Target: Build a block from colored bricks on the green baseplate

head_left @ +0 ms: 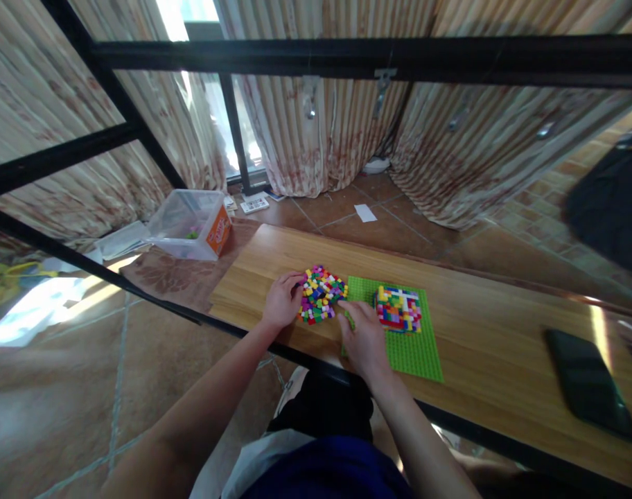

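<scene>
A loose heap of small multicoloured toy bricks lies on the wooden table. My left hand rests against the heap's left edge, its thumb and fingers apart around a few bricks. On the heap's right side is my right hand, above the left edge of a green baseplate. Its thumb and forefinger point toward the heap, with green showing through the gap between them; no brick is visible in it. A block built of many coloured bricks stands on the baseplate, just right of my right hand.
A black phone or tablet lies at the right of the wooden table. Beyond the table's left end stands a clear plastic box with an orange label. A black metal bar crosses above, before curtains. Paper lies on the floor.
</scene>
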`<state>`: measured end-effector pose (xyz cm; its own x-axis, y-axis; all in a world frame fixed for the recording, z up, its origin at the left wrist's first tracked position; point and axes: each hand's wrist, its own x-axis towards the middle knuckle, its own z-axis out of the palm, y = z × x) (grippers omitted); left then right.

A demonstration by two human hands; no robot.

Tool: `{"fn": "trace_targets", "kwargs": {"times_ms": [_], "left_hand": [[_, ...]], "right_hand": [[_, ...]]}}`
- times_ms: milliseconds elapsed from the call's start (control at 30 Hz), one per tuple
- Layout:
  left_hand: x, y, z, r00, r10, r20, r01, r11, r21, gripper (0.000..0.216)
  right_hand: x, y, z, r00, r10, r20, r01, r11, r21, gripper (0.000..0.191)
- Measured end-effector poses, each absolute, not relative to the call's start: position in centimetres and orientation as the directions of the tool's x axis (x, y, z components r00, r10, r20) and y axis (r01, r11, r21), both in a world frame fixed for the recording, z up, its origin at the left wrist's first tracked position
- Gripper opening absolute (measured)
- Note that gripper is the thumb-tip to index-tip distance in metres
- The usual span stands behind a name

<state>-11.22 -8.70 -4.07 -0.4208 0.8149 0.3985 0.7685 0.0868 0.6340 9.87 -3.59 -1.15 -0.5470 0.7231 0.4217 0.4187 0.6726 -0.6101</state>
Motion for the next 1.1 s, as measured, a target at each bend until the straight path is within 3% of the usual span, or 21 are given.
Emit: {"fn": "trace_targets", "kwargs": {"times_ms": [200, 600, 867, 1100], "left_hand": [[-11.1, -8.8, -3.9, -0.433, 0.813, 0.39, 0.762, 0.099, 0.641, 0.024], [-11.2, -8.8, -3.9, -0.421, 0.816, 0.396, 0.768, 0.089, 0.634, 0.024], [-11.5, -8.8, -3.7, -0.397, 0.823, 0.406, 0.775, 0.064, 0.628, 0.023], [-11.6, -8.8, -3.7, -0.396, 0.824, 0.405, 0.774, 0.063, 0.63, 0.024]], "right_hand": [[7.2, -3.0, -2.6, -0.675, 0.661, 0.329, 0.444, 0.719, -0.535, 0.023], [6.7, -3.2, -2.3, -0.637, 0.683, 0.358, 0.448, 0.706, -0.549, 0.023], [12.6, -4.6, 0.6, -0.383, 0.847, 0.37, 0.388, 0.511, -0.767, 0.027], [20.6, -1.0, 0.0, -0.064, 0.948, 0.313, 0.573, 0.292, -0.766, 0.034]]}}
